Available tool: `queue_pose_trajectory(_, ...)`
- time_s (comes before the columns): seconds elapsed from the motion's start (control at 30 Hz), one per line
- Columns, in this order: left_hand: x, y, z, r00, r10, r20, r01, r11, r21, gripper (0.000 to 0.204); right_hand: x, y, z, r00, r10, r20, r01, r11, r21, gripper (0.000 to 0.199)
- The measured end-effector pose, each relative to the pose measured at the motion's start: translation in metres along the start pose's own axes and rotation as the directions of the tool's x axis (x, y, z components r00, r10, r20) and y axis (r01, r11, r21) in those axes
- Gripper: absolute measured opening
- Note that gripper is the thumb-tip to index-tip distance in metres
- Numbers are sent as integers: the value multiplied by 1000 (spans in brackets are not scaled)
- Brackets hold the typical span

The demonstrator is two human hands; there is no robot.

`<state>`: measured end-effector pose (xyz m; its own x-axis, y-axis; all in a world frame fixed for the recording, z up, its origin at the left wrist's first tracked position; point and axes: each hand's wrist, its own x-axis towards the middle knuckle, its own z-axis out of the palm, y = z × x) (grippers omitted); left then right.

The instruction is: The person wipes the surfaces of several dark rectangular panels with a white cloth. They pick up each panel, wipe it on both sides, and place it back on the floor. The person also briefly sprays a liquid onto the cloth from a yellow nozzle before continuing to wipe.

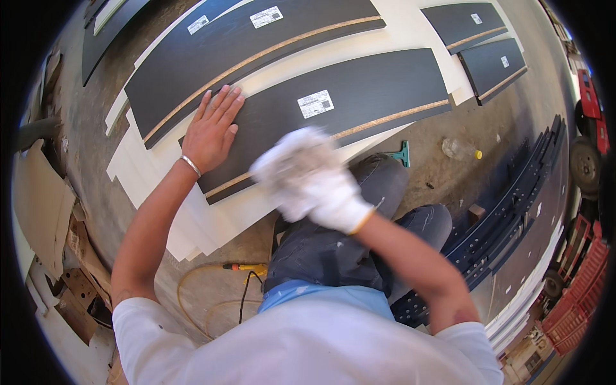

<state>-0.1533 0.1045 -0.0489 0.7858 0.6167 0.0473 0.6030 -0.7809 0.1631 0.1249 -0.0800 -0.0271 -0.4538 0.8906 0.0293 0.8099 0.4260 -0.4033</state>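
Flatly resting bare, open left hand on long black-faced chipboard panel. Gripping blurred white cloth in white-gloved right hand.

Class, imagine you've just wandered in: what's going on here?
A person is working over a long dark-grey flat panel with a white paper label and a tan strip near its closest long edge. The bare left hand lies flat on the panel's left part. The right hand, in a white glove, is over the near edge, too blurred to tell what it may hold. Another long dark-grey panel lies just beyond, and two smaller dark panels lie at the far right.
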Motion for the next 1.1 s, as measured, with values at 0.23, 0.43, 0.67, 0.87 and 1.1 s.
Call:
queue_pose_trajectory(0.23, 2, 1, -2, 999, -15, 28, 15, 1000, 1, 63, -64, 106, 6, 959, 243, -142, -264, 953, -150, 52)
queue_pose_trajectory(0.43, 2, 1, 1, 999, -32, 27, 32, 999, 15, 64, -46, 86, 6, 842, 512, -171, -485, 857, 175, 51)
queue_pose_trajectory(0.67, 3, 0, 1, 999, -30, 24, 31, 1000, -6, 63, 46, -74, 72, 984, -67, -168, 114, 951, 287, 46)
queue_pose_trajectory(0.87, 3, -3, 2, 1000, -12, -1, 12, 1000, -14, 59, 67, -90, 100, 906, -225, -360, 331, 904, 270, 43)
queue_pose_trajectory(1.1, 2, -3, 3, 999, -24, 21, 24, 1000, 19, 61, -65, 125, -37, 983, 170, -75, -184, 944, -274, 46)
